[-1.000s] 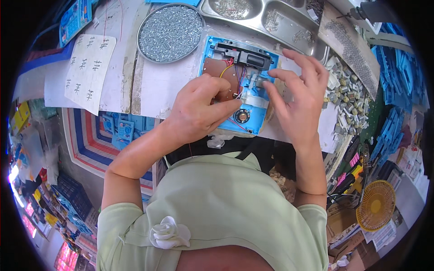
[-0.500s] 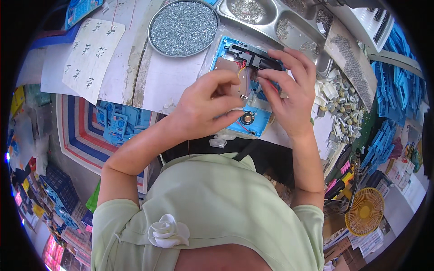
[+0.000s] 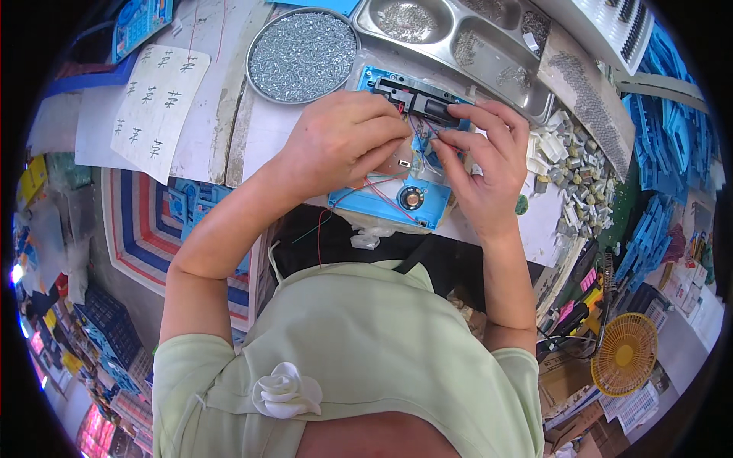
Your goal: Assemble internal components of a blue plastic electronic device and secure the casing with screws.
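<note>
A light-blue plastic housing (image 3: 353,200) lies on the bench before me, with a round speaker (image 3: 411,198) at its near side. A long black mechanism (image 3: 418,102) runs across its far part, and thin red and blue wires (image 3: 418,130) trail between them. My left hand (image 3: 351,137) is over the housing's left side, fingers curled together; what they hold, if anything, is hidden. On the right, my right hand (image 3: 489,149) pinches the thin wires between thumb and forefinger. Its upper fingertips are at the black mechanism's right end.
A round tray of small metal screws (image 3: 304,55) stands beyond my left hand. The compartmented steel tray (image 3: 439,44) holds small parts at the back. Small metal-and-white parts (image 3: 573,172) are heaped at right, near stacked blue plastic pieces (image 3: 672,137). A handwritten paper sheet (image 3: 160,107) lies left.
My left hand has moved away and slightly left, its fingers drawing together and uncovering more of the speaker side. Loose red and green wires now hang past the near edge. My right hand has shifted slightly.
</note>
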### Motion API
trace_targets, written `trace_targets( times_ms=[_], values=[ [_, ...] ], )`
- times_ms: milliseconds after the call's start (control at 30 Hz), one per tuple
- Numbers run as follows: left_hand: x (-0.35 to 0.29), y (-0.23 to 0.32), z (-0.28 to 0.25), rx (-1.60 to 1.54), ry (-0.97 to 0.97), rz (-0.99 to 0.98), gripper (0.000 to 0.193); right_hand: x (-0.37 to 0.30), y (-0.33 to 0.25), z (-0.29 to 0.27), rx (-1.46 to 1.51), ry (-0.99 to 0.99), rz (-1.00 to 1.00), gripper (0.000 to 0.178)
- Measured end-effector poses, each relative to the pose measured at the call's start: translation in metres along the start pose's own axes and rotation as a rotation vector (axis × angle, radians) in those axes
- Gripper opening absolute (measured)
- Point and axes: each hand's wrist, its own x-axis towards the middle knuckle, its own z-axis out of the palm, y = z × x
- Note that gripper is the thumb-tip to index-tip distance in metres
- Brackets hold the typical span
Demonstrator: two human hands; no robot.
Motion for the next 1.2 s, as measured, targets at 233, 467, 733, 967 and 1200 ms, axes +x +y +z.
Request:
trace_targets(
  times_ms=[233, 467, 733, 967, 1200],
  values=[
    [0.026, 0.007, 0.007, -0.001, -0.065, -0.023, 0.021, -0.003, 0.002, -0.003, 0.045, 0.043, 0.050, 0.018],
    [0.024, -0.004, -0.014, -0.016, -0.160, -0.019, 0.025, -0.005, 0.008, -0.009, 0.077, 0.057, 0.092, 0.017],
    [0.025, 0.001, -0.001, 0.038, -0.277, 0.151, 0.033, 0.002, 0.014, -0.009, 0.094, 0.075, 0.079, 0.017],
    [0.032, 0.008, 0.015, 0.035, -0.224, 0.194, 0.031, 0.017, 0.025, -0.005, 0.153, 0.062, 0.106, 0.015],
    [0.034, -0.005, 0.010, -0.049, -0.294, 0.242, 0.030, 0.031, 0.023, 0.000, 0.214, 0.021, 0.123, 0.015]
  ],
)
